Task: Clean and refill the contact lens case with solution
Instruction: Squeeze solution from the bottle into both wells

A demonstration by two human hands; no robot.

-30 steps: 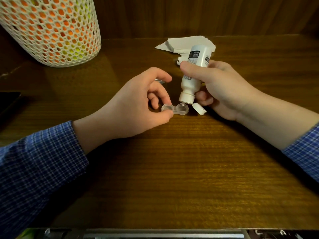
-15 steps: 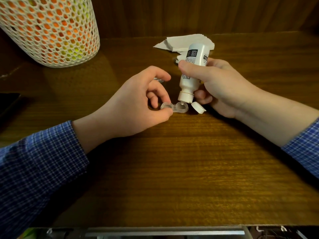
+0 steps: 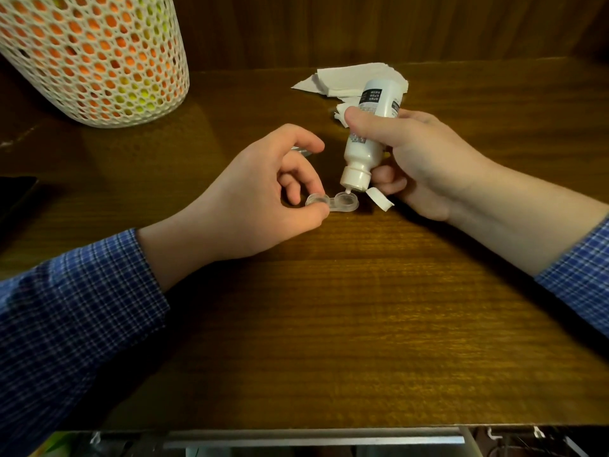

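Our fingers do two jobs. On our left hand (image 3: 253, 199), the thumb and curled fingers pinch the left cup of the contact lens case (image 3: 331, 202) and hold it flat on the table (image 3: 329, 308), near the middle but a bit toward the back edge. Our right hand (image 3: 425, 159) wraps around the solution bottle (image 3: 365, 136) with the thumb across its front. We tip the bottle down so its tip sits just over the right cup of the case.

We think we are at the filling part. Both cups are open. We cannot tell if any liquid is in them yet. The left cup may need filling next, and then the lids must go on. We cannot see the lids.

The case is small, clear plastic, shaped like two round cups joined in the middle. The bottle is smooth and white with a dark label, and its little flip cap (image 3: 379, 199) hangs open beside the tip. Behind it, soft white tissues (image 3: 349, 80) lie near the back edge. A white basket (image 3: 92, 57) full of holes stands at the back left corner. The table is dark, shiny wood with long stripes.
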